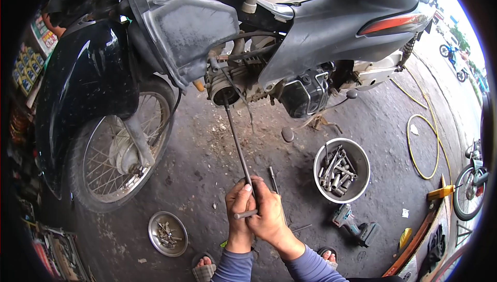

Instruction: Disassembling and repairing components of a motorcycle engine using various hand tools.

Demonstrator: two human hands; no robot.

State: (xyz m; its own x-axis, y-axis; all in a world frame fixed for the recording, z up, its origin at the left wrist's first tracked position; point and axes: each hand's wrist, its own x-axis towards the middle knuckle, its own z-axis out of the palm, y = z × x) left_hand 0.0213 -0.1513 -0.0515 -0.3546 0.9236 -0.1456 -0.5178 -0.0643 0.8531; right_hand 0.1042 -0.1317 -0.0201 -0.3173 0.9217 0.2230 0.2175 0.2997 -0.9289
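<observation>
A long dark T-handle wrench (238, 142) slants up and away from me, its far end inside the round opening at the front of the motorbike's engine (225, 93). My left hand (238, 201) is wrapped round the wrench near its handle end. Pressed against it, my right hand (269, 213) closes on the same wrench, and one end of the crossbar sticks out between the hands. The wrench's contact inside the opening is too dark to make out. On the ground behind my right hand lies another long metal tool (274, 178), partly covered.
A metal bowl (317, 178) of sockets and wrenches stands to the right, with a cordless power tool (354, 225) below it. A smaller dish (151, 233) of bolts sits at left. The front wheel (168, 111) flanks the engine. A yellow hose (410, 152) loops at far right.
</observation>
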